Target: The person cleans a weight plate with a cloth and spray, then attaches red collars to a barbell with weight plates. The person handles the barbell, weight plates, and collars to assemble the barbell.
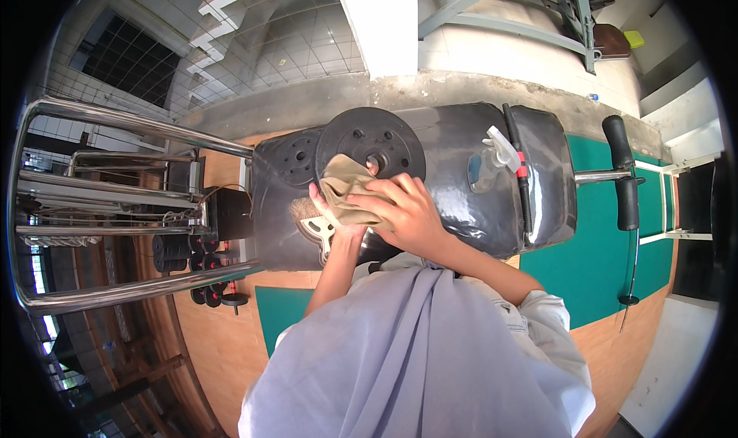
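Note:
A tan cloth (347, 183) is bunched between my two hands, in front of a round black weight plate (384, 127) with holes in it. My left hand (344, 227) holds the cloth from below and the left, its palm partly covered by it. My right hand (415, 219) presses its bent fingers onto the cloth from the right. A fingertip shows by the plate's centre hole. Left of this plate, a second black plate (288, 155) lies on the black padded bench (450, 127). A brush (317, 227) with brown bristles and a cream handle lies beside my left wrist.
On the bench's right part lie a clear spray bottle (484, 165) with a white trigger and a black bar (523, 200) with a red collar. Chrome rails (138, 123) stand at left, with small dumbbells (204, 273) below. Padded rollers (624, 177) stand right, over a green mat (592, 261).

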`<action>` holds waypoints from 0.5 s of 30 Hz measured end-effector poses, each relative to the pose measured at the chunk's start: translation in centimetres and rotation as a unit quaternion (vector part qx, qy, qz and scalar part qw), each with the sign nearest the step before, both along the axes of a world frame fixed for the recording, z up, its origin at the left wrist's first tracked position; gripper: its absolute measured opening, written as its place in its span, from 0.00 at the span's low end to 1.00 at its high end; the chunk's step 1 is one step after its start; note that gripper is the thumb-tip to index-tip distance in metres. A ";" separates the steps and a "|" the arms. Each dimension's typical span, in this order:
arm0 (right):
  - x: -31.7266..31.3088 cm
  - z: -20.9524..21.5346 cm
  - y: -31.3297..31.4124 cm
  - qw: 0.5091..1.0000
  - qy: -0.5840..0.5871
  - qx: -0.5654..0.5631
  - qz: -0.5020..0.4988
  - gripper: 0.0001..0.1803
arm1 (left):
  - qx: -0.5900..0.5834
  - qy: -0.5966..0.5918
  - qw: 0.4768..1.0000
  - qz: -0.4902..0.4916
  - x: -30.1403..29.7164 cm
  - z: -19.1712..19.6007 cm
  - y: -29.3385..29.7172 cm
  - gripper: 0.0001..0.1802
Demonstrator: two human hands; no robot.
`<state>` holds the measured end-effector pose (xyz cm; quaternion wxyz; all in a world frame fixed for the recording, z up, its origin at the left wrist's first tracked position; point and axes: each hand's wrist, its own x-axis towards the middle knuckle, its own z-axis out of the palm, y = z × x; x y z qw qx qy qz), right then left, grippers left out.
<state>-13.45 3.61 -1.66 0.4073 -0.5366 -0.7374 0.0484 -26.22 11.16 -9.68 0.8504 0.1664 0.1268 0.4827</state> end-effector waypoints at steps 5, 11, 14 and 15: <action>1.2 -1.4 -1.1 0.999 0.036 0.007 -0.030 0.27 | -0.052 0.058 0.994 0.080 -1.3 -0.3 0.5 0.48; -2.6 -0.2 1.4 0.999 0.017 0.019 -0.026 0.31 | -0.053 -0.166 0.984 -0.037 -0.9 -0.7 0.5 0.43; -0.2 -0.7 -0.6 0.999 -0.025 0.037 -0.015 0.29 | 0.042 -0.052 0.998 0.020 -1.1 1.3 0.9 0.42; 1.0 -1.0 -1.3 0.998 -0.033 0.044 -0.010 0.29 | -0.018 0.024 0.994 0.107 -1.4 2.0 0.3 0.42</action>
